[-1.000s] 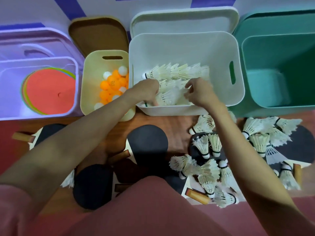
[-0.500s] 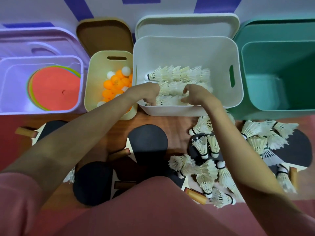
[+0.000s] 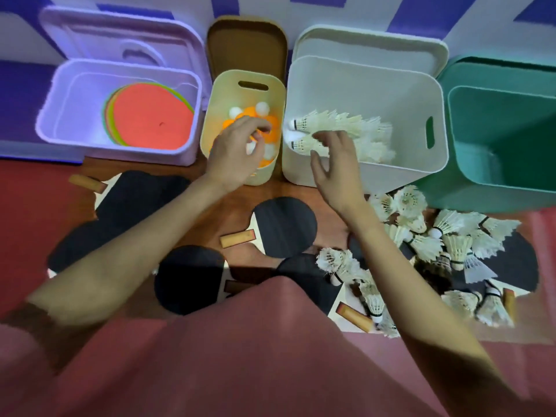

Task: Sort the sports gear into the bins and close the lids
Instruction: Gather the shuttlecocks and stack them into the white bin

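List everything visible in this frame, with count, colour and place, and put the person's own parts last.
purple bin: one, lilac, far left, lid open behind; holds flat discs, a stack, red on top.
yellow bin: one, cream, second from left, brown lid up; holds balls, orange and white, count unclear.
white bin: one, third from left, lid open; holds shuttlecocks in rows.
green bin: one, teal, far right; nothing visible inside.
loose shuttlecocks: many, white, floor at right.
paddles: several, black faces, wooden handles, scattered on floor.
left hand: over yellow bin, fingers loosely curled, empty.
right hand: over white bin's front edge, fingers relaxed, empty.
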Tool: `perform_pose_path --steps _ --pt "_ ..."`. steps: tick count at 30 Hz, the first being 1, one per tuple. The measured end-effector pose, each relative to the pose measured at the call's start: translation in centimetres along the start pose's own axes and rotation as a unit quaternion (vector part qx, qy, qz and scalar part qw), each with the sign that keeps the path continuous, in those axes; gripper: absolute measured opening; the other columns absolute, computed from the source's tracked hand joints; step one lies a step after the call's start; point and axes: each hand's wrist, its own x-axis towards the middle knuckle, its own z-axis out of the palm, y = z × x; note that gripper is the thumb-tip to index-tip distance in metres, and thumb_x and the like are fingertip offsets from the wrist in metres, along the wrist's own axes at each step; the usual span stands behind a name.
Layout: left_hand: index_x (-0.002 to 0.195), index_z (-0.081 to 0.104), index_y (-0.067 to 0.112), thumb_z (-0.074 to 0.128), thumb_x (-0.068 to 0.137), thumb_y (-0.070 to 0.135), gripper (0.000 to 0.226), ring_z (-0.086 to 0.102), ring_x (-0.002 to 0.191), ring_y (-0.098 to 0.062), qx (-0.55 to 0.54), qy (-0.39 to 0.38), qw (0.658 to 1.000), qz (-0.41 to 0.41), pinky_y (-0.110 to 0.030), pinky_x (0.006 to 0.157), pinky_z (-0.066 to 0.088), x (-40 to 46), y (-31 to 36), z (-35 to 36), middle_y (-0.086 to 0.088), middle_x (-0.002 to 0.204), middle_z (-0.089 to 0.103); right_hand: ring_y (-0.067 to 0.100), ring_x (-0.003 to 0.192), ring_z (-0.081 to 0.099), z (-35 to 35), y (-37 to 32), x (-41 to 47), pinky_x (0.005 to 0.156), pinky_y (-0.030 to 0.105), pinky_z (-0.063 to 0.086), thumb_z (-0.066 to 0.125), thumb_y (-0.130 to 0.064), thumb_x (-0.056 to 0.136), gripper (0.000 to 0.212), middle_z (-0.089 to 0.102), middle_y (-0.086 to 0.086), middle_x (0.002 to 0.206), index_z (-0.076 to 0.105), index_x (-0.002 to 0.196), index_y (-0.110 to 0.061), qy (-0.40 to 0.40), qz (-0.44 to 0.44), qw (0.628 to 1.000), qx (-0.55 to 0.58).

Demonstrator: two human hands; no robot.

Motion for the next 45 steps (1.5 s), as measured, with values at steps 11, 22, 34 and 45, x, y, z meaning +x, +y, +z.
perform_pose_path --steps 11,22,34,45 --pt "0.11 0.064 0.008 0.06 0.083 0.003 0.027 0.063 0.086 -0.018 0.069 -0.035 0.98 -0.183 -0.038 0.081 0.054 -17.5 -12.5 -11.9 -0.007 0.103 0.065 0.037 0.107 0.049 13.1 -11.2 -8.8 0.093 0.044 0.043 0.056 -0.006 0.082 0.04 0.049 0.02 0.114 0.05 0.121 -0.001 -0.222 -0.01 0.974 -0.042" --pt "0.125 0.055 0.01 0.083 0.069 0.04 0.069 0.054 0.113 -0.024 0.093 -0.158 0.951 -0.249 -0.039 0.099 0.043 -25.4 -19.7 -18.5 -0.009 0.122 0.057 0.038 0.123 0.042 25.1 -18.3 -13.6 0.1 0.044 0.041 0.069 -0.029 0.083 0.081 0.043 0.019 0.129 0.023 0.146 -0.009 -0.387 0.078 0.918 -0.044" --pt "0.139 0.04 0.007 0.085 0.052 0.054 0.11 0.045 0.122 -0.032 0.176 -0.13 0.952 -0.216 -0.044 0.1 0.036 -27.5 -20.6 -15.7 -0.014 0.132 0.049 0.044 0.087 0.06 25.2 -19.1 -12.9 0.063 0.037 0.037 0.047 0.0 0.084 0.034 0.063 0.024 0.098 0.037 0.117 0.0 -0.22 0.179 0.956 -0.077" --pt "0.113 0.054 0.004 0.083 0.064 0.025 0.061 0.053 0.1 -0.027 0.04 -0.026 0.985 -0.167 -0.031 0.085 0.04 -24.8 -18.9 -14.9 -0.01 0.107 0.059 0.012 0.06 0.042 19.4 -19.1 -11.1 0.058 0.027 0.036 0.055 -0.008 0.089 0.016 0.045 -0.007 0.062 0.05 0.075 -0.013 -0.041 0.172 0.97 0.165"
